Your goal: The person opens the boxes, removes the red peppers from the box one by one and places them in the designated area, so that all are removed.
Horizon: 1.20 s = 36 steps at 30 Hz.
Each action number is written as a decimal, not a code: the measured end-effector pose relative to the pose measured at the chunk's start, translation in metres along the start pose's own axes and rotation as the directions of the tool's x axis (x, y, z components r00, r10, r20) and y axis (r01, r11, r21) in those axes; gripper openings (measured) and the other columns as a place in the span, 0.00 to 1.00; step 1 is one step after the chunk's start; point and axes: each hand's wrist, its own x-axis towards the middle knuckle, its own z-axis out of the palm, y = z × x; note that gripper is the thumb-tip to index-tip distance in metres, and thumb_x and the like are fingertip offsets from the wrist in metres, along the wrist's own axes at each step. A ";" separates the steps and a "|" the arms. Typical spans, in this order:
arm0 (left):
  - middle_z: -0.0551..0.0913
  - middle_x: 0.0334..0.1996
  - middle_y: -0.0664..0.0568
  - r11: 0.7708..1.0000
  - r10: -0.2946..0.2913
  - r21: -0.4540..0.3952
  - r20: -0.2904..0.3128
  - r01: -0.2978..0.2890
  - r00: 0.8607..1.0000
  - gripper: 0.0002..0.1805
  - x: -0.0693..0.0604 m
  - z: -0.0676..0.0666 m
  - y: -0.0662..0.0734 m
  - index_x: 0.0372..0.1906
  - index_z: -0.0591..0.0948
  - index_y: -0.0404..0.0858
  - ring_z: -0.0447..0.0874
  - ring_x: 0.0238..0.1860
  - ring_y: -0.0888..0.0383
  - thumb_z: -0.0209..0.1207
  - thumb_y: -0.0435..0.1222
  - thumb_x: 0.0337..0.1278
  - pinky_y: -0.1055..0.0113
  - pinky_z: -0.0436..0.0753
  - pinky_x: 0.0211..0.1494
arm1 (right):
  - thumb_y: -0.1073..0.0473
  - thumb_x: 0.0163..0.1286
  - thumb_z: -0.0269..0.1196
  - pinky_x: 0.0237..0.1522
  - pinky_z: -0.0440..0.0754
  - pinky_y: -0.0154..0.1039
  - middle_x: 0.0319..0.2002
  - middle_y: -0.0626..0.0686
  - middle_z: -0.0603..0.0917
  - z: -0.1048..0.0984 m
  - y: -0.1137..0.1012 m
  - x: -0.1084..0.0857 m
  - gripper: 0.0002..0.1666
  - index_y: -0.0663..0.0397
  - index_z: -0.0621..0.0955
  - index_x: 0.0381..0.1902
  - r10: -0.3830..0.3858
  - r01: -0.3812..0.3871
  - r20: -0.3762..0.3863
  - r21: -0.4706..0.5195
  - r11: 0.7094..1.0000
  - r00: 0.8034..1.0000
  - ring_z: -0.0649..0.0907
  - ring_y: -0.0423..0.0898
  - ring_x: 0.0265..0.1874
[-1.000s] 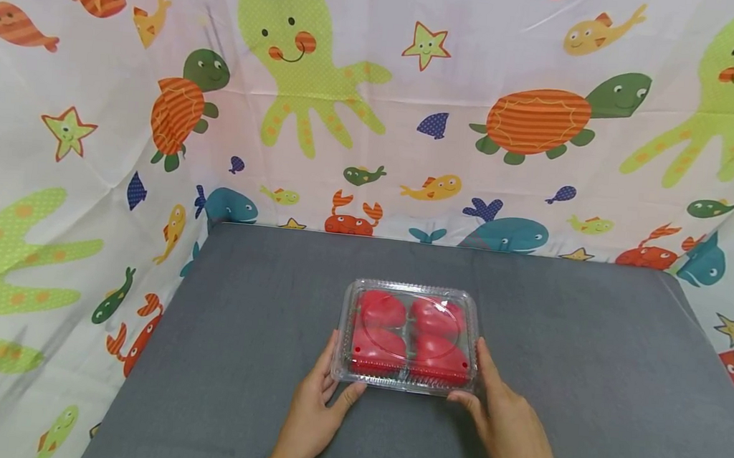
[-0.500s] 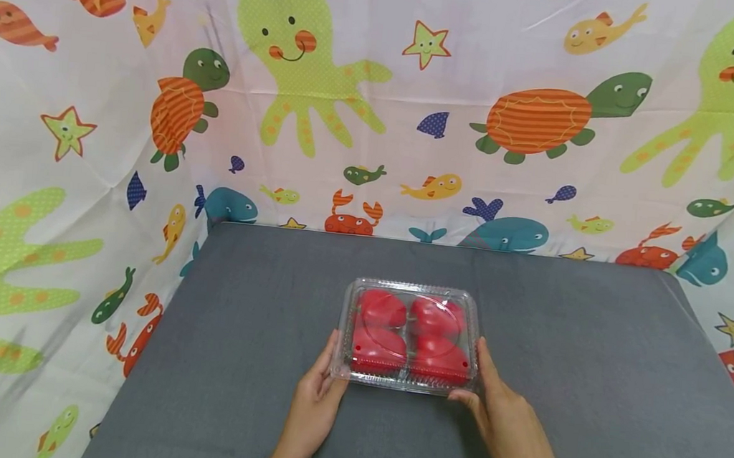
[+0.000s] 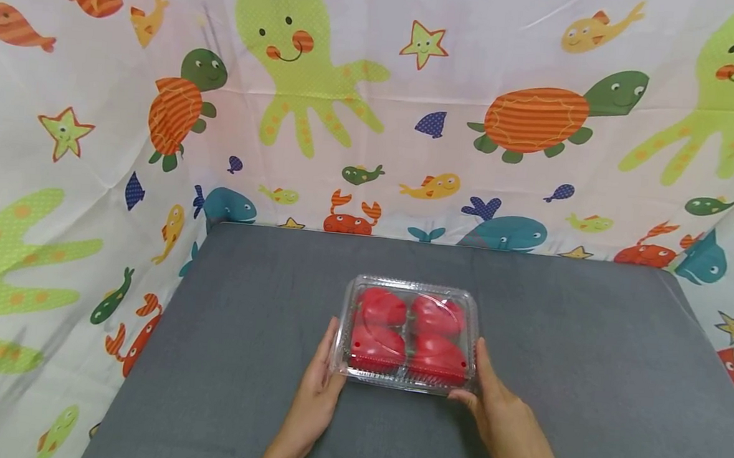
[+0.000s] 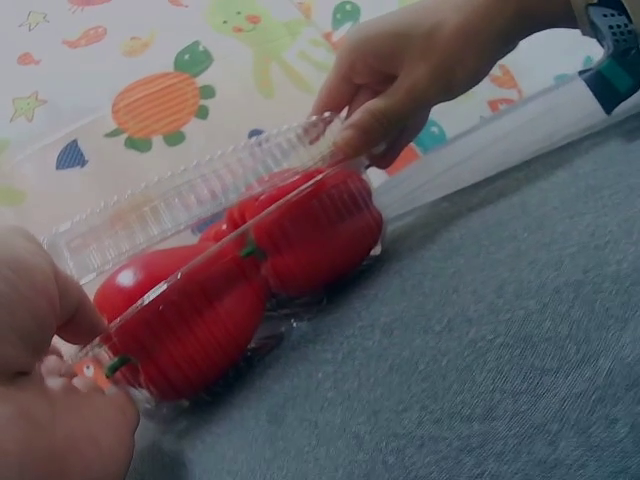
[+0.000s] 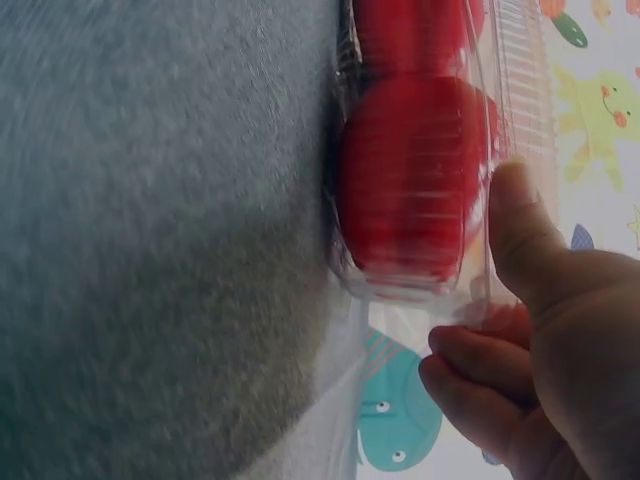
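A clear ridged plastic container (image 3: 403,384) sits near the middle of the grey table, with several red pepper-like pieces (image 3: 436,357) showing through its top. My left hand (image 3: 309,404) pinches its left edge, thumb at the near left corner. On the opposite side, my right hand (image 3: 513,427) grips the near right corner. The left wrist view shows green stems on the red pieces (image 4: 320,235) between my left hand (image 4: 60,370) and right hand (image 4: 410,80). In the right wrist view, my right thumb (image 5: 520,225) presses the rim, with the other fingers partly behind the container.
Grey cloth (image 3: 238,305) covers the table around the container. A white curtain (image 3: 399,152) printed with sea animals hangs behind the table and along its left and right sides. A dark band (image 4: 612,50) is on the right wrist.
My left thumb has moved from below the near edge onto the container's left corner, and my left fingers sit slightly higher. The container has shifted very slightly; my right hand has stayed in its grip.
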 end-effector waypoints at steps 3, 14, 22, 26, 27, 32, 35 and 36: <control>0.42 0.87 0.58 1.000 0.004 0.004 0.051 -0.004 0.999 0.42 0.000 -0.003 -0.001 0.87 0.42 0.42 0.40 0.85 0.59 0.47 0.23 0.80 0.75 0.56 0.79 | 0.54 0.62 0.79 0.41 0.91 0.55 0.53 0.67 0.88 0.000 0.001 -0.001 0.64 0.53 0.55 0.86 -0.019 0.019 0.016 -0.009 1.000 1.000 0.91 0.57 0.39; 0.40 0.87 0.61 1.000 -0.015 0.024 0.081 0.013 0.997 0.42 0.001 -0.005 0.000 0.88 0.40 0.46 0.37 0.85 0.61 0.48 0.29 0.83 0.76 0.54 0.79 | 0.62 0.57 0.82 0.34 0.90 0.52 0.58 0.68 0.86 -0.004 0.006 0.000 0.68 0.56 0.52 0.86 -0.196 0.192 -0.071 -0.052 0.980 0.978 0.90 0.53 0.31; 0.42 0.87 0.59 1.000 -0.012 0.012 0.075 0.011 0.997 0.42 0.002 -0.005 0.000 0.87 0.41 0.42 0.37 0.86 0.58 0.51 0.32 0.82 0.76 0.54 0.79 | 0.66 0.50 0.73 0.20 0.81 0.45 0.44 0.64 0.90 0.002 0.007 0.000 0.61 0.66 0.60 0.81 -0.314 0.297 -0.217 -0.109 0.949 0.924 0.78 0.43 0.21; 0.43 0.87 0.57 1.000 -0.002 -0.019 0.074 0.004 0.997 0.40 0.001 -0.006 0.000 0.87 0.43 0.43 0.39 0.86 0.57 0.48 0.29 0.83 0.76 0.55 0.79 | 0.66 0.50 0.72 0.19 0.80 0.47 0.43 0.64 0.89 0.005 0.005 0.000 0.59 0.65 0.63 0.80 -0.308 0.285 -0.246 -0.123 0.950 0.919 0.79 0.45 0.20; 0.43 0.87 0.57 1.000 -0.001 -0.024 0.075 0.003 0.997 0.40 0.001 -0.006 0.000 0.88 0.43 0.44 0.39 0.86 0.56 0.47 0.28 0.83 0.76 0.55 0.79 | 0.66 0.50 0.72 0.18 0.79 0.47 0.42 0.63 0.89 0.006 0.004 0.000 0.57 0.65 0.64 0.80 -0.301 0.278 -0.257 -0.123 0.953 0.918 0.78 0.46 0.19; 0.42 0.87 0.57 0.999 -0.029 -0.034 0.078 0.032 0.997 0.41 0.000 -0.003 0.002 0.88 0.44 0.49 0.41 0.86 0.55 0.44 0.25 0.81 0.76 0.58 0.78 | 0.69 0.49 0.74 0.13 0.72 0.43 0.29 0.56 0.84 0.011 -0.001 -0.002 0.52 0.65 0.70 0.75 -0.227 0.196 -0.306 -0.129 0.972 0.925 0.69 0.42 0.14; 0.42 0.87 0.59 0.998 -0.058 -0.031 0.066 0.060 0.996 0.41 0.000 -0.001 0.003 0.88 0.44 0.49 0.40 0.85 0.57 0.44 0.25 0.82 0.76 0.59 0.78 | 0.70 0.49 0.74 0.12 0.66 0.37 0.20 0.47 0.73 0.011 -0.006 -0.002 0.52 0.63 0.70 0.74 -0.174 0.143 -0.304 -0.122 0.982 0.937 0.63 0.38 0.13; 0.42 0.87 0.59 0.997 -0.062 -0.030 0.061 0.064 0.996 0.41 0.000 -0.001 0.004 0.88 0.43 0.48 0.40 0.85 0.57 0.45 0.25 0.81 0.76 0.59 0.78 | 0.71 0.50 0.74 0.13 0.65 0.35 0.18 0.44 0.69 0.010 -0.007 -0.001 0.51 0.63 0.70 0.75 -0.163 0.132 -0.302 -0.119 0.984 0.939 0.61 0.36 0.13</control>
